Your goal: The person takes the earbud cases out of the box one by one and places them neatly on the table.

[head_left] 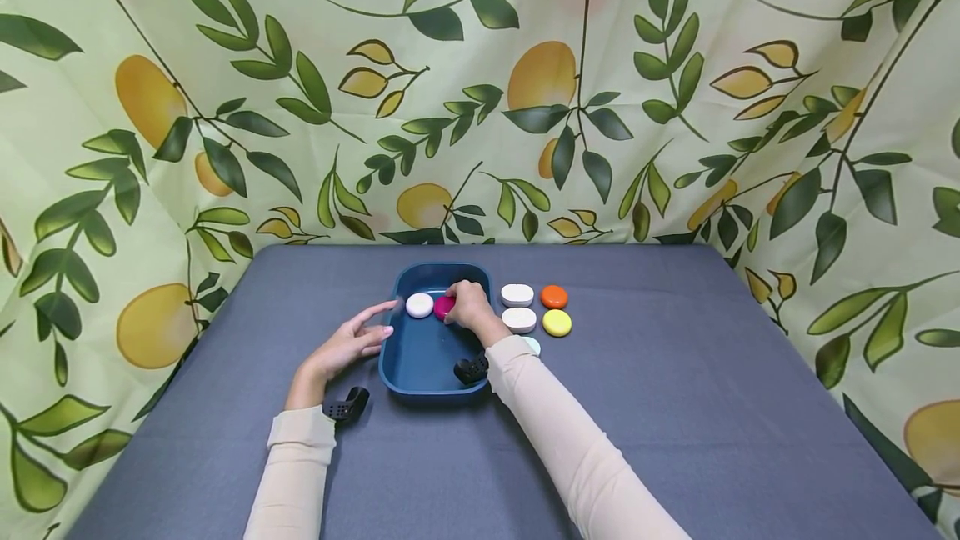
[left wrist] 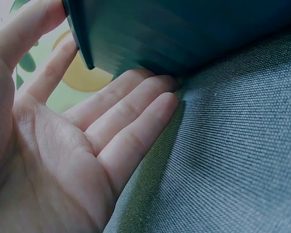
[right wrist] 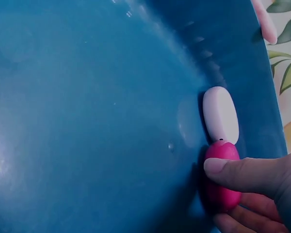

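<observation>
My right hand (head_left: 471, 307) covers most of the pink case (head_left: 443, 307) in head view; only a sliver shows at its 9 o'clock. In right wrist view my thumb (right wrist: 247, 174) crosses the case, and hand is cut off at 4 o'clock edge. A pale blue-ish case (head_left: 532, 345) is half hidden behind my right sleeve (head_left: 555, 415); shape can't tell. Left wrist view: blue tray (left wrist: 184, 34) is blurred and cut off at 12 o'clock, contents not visible; my left hand (left wrist: 63, 145) runs off at 9 o'clock edge.

Open left hand (left wrist: 63, 145), fingers against blue tray (left wrist: 184, 34), grey cloth (left wrist: 233, 170)
</observation>
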A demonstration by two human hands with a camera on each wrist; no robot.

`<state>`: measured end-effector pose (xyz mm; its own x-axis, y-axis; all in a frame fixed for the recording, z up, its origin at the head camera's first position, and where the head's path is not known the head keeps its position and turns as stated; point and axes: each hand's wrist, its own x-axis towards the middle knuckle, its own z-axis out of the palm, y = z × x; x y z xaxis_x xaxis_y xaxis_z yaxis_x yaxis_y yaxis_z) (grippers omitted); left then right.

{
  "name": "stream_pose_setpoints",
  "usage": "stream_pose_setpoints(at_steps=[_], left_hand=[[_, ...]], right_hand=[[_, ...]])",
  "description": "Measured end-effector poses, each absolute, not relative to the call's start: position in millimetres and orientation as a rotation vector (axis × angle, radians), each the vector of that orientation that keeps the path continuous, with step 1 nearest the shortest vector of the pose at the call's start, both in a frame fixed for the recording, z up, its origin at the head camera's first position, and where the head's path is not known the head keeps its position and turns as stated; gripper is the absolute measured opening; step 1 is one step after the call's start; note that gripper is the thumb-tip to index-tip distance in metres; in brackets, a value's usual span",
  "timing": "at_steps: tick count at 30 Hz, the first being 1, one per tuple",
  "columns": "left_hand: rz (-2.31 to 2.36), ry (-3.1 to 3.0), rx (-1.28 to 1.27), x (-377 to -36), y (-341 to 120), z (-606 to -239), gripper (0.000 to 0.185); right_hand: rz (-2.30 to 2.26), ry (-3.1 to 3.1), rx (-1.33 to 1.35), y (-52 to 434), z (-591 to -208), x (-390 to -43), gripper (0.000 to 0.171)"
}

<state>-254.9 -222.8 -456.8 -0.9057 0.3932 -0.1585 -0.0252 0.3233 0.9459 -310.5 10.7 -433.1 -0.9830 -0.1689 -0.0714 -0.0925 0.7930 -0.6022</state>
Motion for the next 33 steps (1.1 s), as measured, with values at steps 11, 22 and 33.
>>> stream_pose_setpoints(at_steps=[11,22,33], left_hand=[[1.587,2.251,0.341,-255,-222,-455,0.062],[1.602,2.228,0.359,-255,-223,-456,0.062],[1.606,2.226,0.376,-255,-224,-457,0.061]], right_hand=[[-1.059,2.84,-0.229,13,-425,-308,0.05],[-1.162,2.824,-0.376,16,-405,-299,0.049],[-1.347,2.762,-0.442,29,-397,-286,0.049]])
